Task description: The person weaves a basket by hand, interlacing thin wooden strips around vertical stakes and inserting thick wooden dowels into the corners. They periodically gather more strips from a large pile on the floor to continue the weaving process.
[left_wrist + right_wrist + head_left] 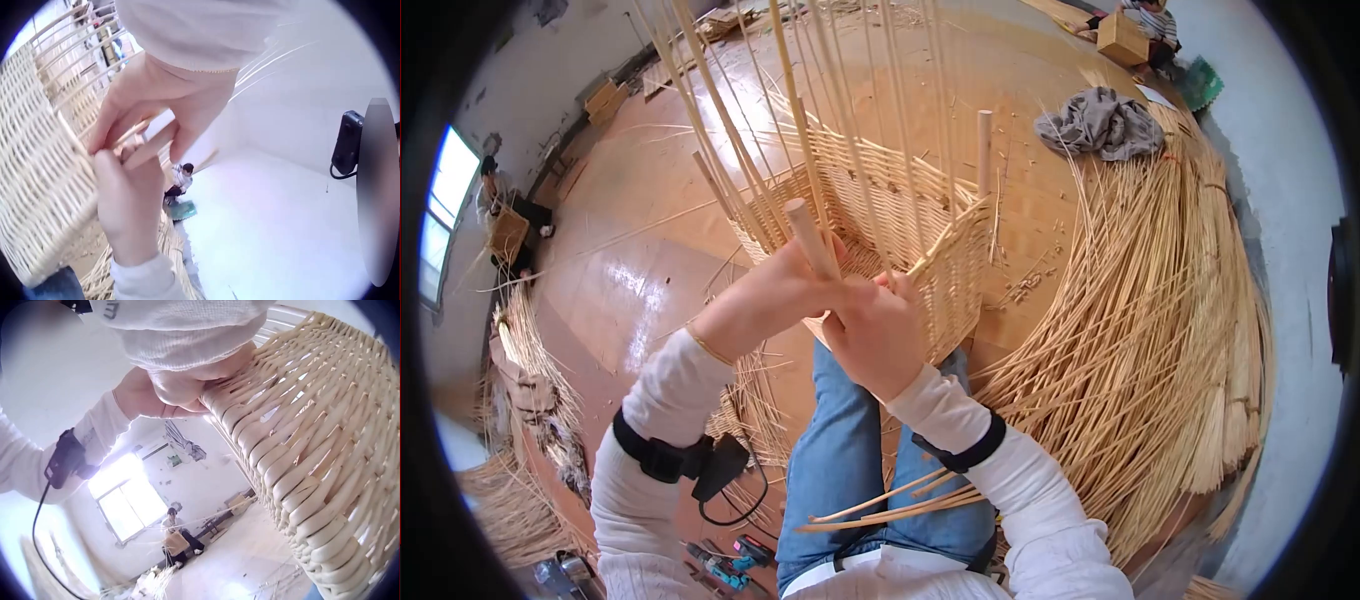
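Note:
A woven wicker basket [945, 270] with tall upright stakes stands in front of the person's knees. Both hands meet at its near corner, beside a round wooden post [808, 232]. My left hand [785, 292] reaches across the post and its fingers pinch a thin wicker strand [132, 131] at the rim. Close against it, my right hand [875, 330] grips the basket's edge, the thumb lying along the weave in the left wrist view. In the right wrist view, the woven side [300, 444] fills the right half, and the hand's fingertips are partly hidden behind the sleeve and rim.
Long wicker rods [1120, 330] lie in a large bundle on the right, with a grey cloth [1100, 123] on top. A few rods cross the person's lap. A power drill [720, 565] is on the floor at lower left. Other people sit along the walls.

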{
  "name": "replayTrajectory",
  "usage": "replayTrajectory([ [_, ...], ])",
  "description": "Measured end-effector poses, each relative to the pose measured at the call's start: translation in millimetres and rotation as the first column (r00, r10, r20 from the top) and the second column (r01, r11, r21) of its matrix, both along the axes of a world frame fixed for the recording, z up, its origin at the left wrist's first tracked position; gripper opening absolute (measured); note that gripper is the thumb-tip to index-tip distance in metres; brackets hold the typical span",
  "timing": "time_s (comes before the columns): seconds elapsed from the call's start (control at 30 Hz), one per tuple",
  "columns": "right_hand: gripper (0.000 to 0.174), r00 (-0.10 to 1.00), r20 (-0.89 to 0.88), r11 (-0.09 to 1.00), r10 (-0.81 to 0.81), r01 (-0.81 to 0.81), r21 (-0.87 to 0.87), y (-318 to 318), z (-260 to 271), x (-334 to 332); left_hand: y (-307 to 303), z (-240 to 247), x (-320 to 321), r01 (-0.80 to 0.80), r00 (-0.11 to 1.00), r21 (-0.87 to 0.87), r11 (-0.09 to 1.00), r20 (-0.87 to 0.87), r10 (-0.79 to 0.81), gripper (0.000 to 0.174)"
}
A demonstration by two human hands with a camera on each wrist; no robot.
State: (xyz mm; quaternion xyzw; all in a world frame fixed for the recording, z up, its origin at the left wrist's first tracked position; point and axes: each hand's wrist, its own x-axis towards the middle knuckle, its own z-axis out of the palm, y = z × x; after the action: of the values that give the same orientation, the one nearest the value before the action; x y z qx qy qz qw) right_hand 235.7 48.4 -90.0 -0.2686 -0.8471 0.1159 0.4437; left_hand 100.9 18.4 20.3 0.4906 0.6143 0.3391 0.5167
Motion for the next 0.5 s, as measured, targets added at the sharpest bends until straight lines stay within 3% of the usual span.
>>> replayTrajectory([
  [0.07,0.023,0.999,0.03,0.999,-0.021,0.022,-0.025,-4,-4,-3,3,-6,10,-0.067,0.998,0.01,0.998,0.011,0.066,0.031],
  [0.13,0.026,0.998,0.047,0.998,-0.048,0.05,-0.042,-2,5,0,1,-7,15,-0.111,0.992,0.198,0.974,-0.043,0.121,0.027],
  [0.17,0.029,0.998,0.042,0.999,-0.037,0.037,-0.004,-3,8,4,-3,-5,17,-0.169,0.986,0.148,0.975,0.028,0.166,0.026],
  [0.23,0.032,0.999,0.031,0.999,-0.021,0.021,0.03,-6,17,12,-10,0,18,-0.163,0.986,0.12,0.979,0.0,0.164,0.024],
  [0.3,0.031,0.977,-0.165,0.973,0.135,-0.162,-0.162,-4,26,23,-14,-4,9,-0.179,0.983,0.101,0.979,-0.025,0.182,0.023],
  [0.33,0.031,0.975,-0.167,0.972,0.147,-0.173,-0.159,-3,33,27,-13,-19,1,-0.132,0.99,0.163,0.978,0.074,0.122,0.023],
  [0.37,0.029,0.937,-0.305,0.876,0.172,-0.287,-0.387,-1,41,29,-15,-27,-6,-0.093,0.984,0.226,0.97,0.169,0.055,0.025],
  [0.4,0.028,0.886,-0.437,0.713,0.156,-0.407,-0.571,4,46,29,-17,-26,-9,-0.105,0.983,0.226,0.969,0.168,0.068,0.025],
  [0.43,0.027,0.931,-0.273,0.818,0.242,-0.347,-0.459,11,46,28,-20,-23,-12,-0.07,0.988,0.212,0.975,0.149,0.039,0.026],
  [0.5,0.025,0.951,-0.198,0.859,0.237,-0.3,-0.414,13,50,25,-24,-15,-16,-0.047,0.992,0.205,0.978,0.125,0.021,0.028],
])
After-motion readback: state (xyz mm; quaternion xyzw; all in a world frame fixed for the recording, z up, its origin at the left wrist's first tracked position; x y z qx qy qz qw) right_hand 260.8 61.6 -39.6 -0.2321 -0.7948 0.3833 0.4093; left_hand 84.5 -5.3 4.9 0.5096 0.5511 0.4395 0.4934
